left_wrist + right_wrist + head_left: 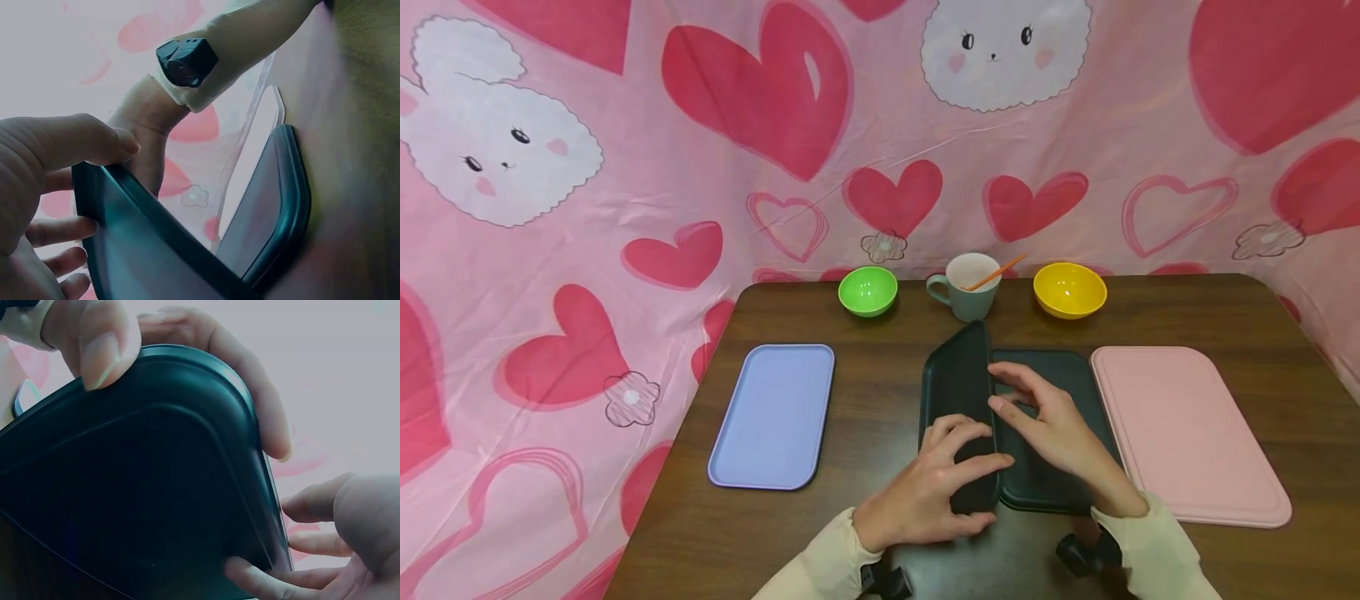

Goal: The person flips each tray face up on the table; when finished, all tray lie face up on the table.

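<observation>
A dark green tray (pixel 951 379) stands tilted on its long side, leaning left. My left hand (pixel 928 483) grips its near corner, thumb on the rim and fingers spread over the edge, as the thumb (pixel 94 140) in the left wrist view shows. Higher up, my right hand (pixel 1060 417) pinches the raised edge with thumb and fingertips. In the right wrist view a finger (pixel 256 578) of that hand lies on the tray's face. A second dark green tray (pixel 1052 475) lies flat beneath the right hand, against the tilted one's right side.
A lavender tray (pixel 771 417) lies to the left and a pink tray (pixel 1187 433) to the right. Along the back stand a green bowl (pixel 868 292), a mug (pixel 973 296) with an orange stick (pixel 1003 268) in it, and a yellow bowl (pixel 1070 292). A heart-patterned cloth hangs behind.
</observation>
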### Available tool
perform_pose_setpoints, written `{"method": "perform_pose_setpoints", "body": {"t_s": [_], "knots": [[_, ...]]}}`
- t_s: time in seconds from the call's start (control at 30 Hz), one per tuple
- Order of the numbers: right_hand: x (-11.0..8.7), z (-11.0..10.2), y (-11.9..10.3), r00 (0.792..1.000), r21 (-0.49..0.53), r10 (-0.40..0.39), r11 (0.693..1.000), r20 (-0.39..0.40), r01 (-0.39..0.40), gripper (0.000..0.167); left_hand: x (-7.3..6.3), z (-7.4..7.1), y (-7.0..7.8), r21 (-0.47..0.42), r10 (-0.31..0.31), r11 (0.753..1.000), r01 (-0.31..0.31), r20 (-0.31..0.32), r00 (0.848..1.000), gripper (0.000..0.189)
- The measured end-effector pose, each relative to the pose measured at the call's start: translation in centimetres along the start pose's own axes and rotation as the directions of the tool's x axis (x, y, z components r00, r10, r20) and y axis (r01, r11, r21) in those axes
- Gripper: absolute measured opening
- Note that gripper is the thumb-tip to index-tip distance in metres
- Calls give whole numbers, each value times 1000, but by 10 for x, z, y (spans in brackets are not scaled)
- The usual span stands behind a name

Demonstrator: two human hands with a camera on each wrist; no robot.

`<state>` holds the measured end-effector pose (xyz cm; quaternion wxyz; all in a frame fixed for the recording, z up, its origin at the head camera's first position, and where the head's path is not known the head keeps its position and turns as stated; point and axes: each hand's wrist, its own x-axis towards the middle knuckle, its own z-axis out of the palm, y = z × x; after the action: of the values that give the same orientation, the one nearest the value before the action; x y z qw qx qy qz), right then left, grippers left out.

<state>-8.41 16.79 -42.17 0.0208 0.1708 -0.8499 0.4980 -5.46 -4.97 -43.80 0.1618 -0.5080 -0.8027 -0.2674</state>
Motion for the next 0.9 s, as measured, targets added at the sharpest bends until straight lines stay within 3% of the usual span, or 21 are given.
{"method": "perform_pose_setpoints", "body": {"t_s": [0.33, 0.53, 0.9], "knots": [[2, 2, 3, 994, 2, 107, 994, -24, -107, 40, -1, 10, 4, 27, -3, 1000, 2, 60, 998, 54], [4, 1, 5, 983, 15, 182, 983, -39, -181, 39, -2, 14, 6, -7, -32, 999, 32, 70, 997, 54], [7, 3, 11, 962, 96, 269, 960, -38, -265, 40, -11, 7, 1, 20, -25, 1000, 24, 71, 997, 52]]}}
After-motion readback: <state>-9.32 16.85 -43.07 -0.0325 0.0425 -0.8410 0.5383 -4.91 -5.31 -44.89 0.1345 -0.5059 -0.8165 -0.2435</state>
